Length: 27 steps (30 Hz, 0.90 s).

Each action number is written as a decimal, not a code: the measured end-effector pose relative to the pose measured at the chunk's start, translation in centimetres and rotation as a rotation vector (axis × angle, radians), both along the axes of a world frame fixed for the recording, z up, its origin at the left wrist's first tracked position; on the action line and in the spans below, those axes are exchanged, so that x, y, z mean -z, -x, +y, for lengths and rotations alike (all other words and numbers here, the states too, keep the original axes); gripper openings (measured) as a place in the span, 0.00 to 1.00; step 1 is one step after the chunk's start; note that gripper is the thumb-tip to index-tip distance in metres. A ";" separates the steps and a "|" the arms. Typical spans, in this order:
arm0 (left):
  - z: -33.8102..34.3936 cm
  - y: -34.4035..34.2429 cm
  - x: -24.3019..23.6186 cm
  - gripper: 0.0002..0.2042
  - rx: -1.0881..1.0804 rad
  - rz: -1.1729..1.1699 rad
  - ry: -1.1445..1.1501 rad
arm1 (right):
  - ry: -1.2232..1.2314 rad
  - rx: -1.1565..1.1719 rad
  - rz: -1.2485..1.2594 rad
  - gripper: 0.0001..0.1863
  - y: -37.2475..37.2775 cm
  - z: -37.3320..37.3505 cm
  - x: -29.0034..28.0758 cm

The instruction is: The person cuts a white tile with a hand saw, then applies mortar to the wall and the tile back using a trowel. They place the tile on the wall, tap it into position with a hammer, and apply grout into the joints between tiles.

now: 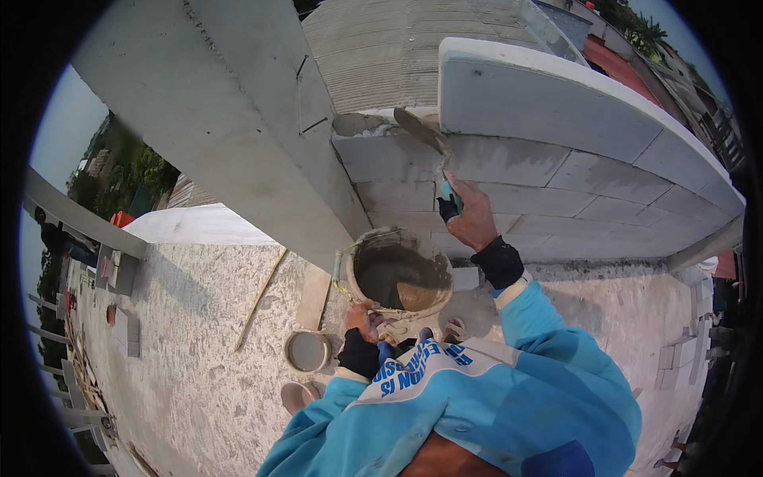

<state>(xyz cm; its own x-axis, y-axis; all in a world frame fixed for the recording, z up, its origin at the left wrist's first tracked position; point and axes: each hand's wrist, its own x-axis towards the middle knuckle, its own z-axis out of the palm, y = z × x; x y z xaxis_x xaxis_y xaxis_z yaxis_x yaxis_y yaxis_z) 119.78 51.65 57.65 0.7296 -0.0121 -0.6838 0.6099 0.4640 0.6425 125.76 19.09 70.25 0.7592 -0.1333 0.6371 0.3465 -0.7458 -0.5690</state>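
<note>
My right hand (474, 216) is closed round the handle of a trowel (419, 129). Its mortar-smeared blade lies over the top of the block wall (509, 159), at the gap between a concrete column and a raised block. With fingers curled at the near rim, my left hand (363, 320) grips a bucket (450, 280). Wet grey mortar (393, 274) fills part of the bucket, which seems tilted toward the wall. A rope handle (337, 272) hangs at its left side. Pale mortar (385, 129) shows on the wall's top beside the blade.
The concrete column (262, 119) rises close on the left. A top-course block (540, 91) stands right of the gap. On the rough floor are a small bucket (307, 351), a wooden stick (260, 300) and a board (314, 296). Another person (60, 238) is far left.
</note>
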 end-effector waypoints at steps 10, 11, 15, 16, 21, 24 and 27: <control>6.8 -1.4 0.9 0.16 0.052 0.064 -0.089 | 0.143 0.258 0.303 0.41 -2.3 9.3 2.2; 7.3 -1.4 0.9 0.17 0.084 0.043 -0.097 | 0.123 0.325 0.273 0.40 -2.5 9.5 2.4; 9.3 -1.6 0.6 0.17 0.134 0.044 -0.140 | -0.029 0.525 0.225 0.40 -5.6 9.7 2.7; 9.6 -1.7 0.5 0.18 0.127 0.051 -0.142 | -0.014 0.502 0.310 0.40 -5.8 10.1 2.9; 11.0 -2.6 1.6 0.17 0.123 0.107 -0.074 | 0.077 0.336 0.323 0.39 -6.0 13.0 3.3; 11.6 -2.5 3.2 0.17 0.133 0.109 -0.067 | 0.098 0.385 0.286 0.40 -8.5 14.0 2.5; 11.9 -2.5 4.1 0.18 0.134 0.100 -0.094 | 0.214 0.327 0.296 0.42 -11.0 13.8 2.4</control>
<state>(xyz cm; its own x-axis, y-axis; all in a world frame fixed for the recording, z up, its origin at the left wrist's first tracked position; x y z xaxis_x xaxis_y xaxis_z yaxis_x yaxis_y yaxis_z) 122.33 63.57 53.59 0.6542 -0.0374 -0.7554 0.7252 0.3147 0.6125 136.77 32.90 67.85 0.8519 -0.2852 0.4392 -0.0794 -0.8994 -0.4299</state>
